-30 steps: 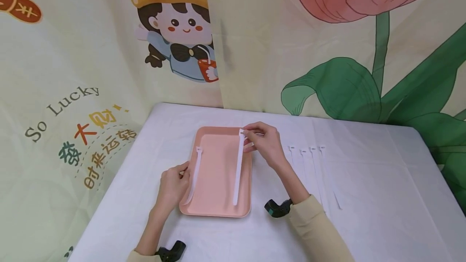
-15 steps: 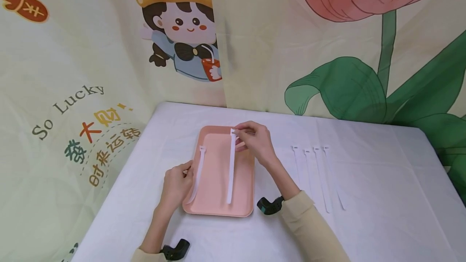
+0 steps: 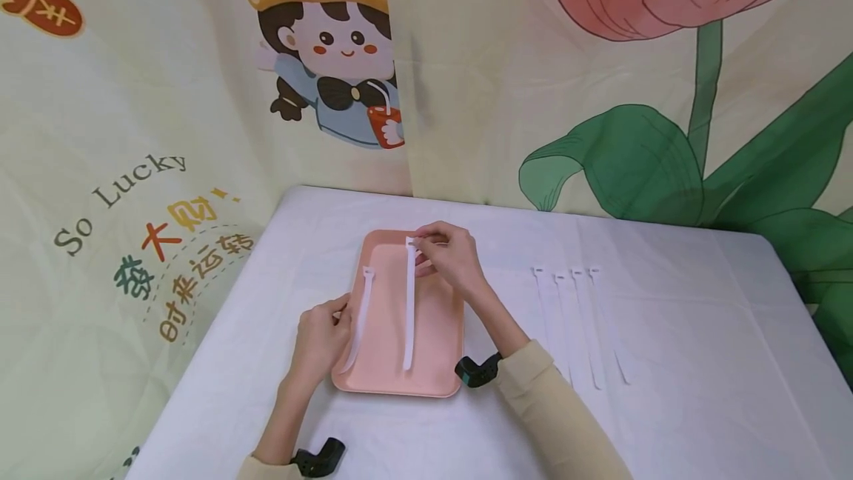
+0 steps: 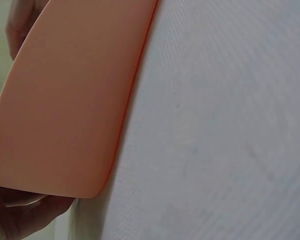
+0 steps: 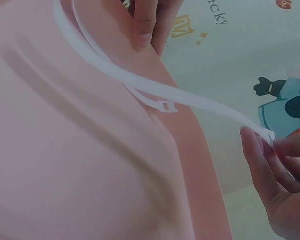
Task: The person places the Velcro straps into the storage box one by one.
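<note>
A pink tray (image 3: 436,332) lies on the white-covered table. My left hand (image 3: 323,335) grips its left rim, thumb and fingers at the edge. My right hand (image 3: 449,258) pinches the slotted head of a white cable tie (image 3: 409,310), whose flat strap hangs down over the middle of the tray. A second white cable tie (image 3: 363,310) lies along the tray's left side, curved at its lower end. In the right wrist view the held cable tie (image 5: 160,90) arches above the tray, casting a shadow on it, and crosses over the lying tie's slotted head (image 5: 166,106).
To the right of the tray several more white cable ties (image 3: 593,332) lie side by side on the tabletop (image 3: 700,332), slotted heads toward the back. A printed curtain (image 3: 466,95) hangs behind and to the left of the table.
My right hand has carried the pinched cable tie leftward, from the tray's right side to over its middle. The left hand has kept its grip on the tray rim.
</note>
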{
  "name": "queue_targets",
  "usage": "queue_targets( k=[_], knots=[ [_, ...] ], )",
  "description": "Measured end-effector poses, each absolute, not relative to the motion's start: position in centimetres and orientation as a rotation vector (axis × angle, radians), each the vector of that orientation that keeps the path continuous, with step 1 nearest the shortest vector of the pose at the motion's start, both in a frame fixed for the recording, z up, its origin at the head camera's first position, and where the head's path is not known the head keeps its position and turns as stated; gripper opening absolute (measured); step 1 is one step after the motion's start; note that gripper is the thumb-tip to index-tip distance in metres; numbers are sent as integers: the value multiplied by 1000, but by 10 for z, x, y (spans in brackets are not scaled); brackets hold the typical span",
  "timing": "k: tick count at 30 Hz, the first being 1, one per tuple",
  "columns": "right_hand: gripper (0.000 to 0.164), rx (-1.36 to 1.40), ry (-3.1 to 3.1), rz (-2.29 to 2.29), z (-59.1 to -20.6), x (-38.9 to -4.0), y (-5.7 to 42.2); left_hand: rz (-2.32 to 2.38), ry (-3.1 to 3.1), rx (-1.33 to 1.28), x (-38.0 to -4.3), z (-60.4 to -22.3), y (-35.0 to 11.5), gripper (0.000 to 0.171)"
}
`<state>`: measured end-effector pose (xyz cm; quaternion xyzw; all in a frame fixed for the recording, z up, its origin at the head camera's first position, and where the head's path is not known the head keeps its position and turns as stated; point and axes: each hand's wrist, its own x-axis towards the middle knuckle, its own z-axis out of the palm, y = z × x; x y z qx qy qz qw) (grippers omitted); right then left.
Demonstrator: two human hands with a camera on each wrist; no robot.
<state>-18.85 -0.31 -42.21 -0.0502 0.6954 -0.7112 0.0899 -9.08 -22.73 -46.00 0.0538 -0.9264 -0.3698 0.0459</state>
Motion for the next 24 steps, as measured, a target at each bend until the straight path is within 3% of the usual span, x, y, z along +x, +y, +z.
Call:
queue_targets(
  k=[24],
  knots=[
    [18, -103, 2007, -2060, -441, -196, -40, -1132, -2808, 152, -89, -458, -227, 33]
  ],
)
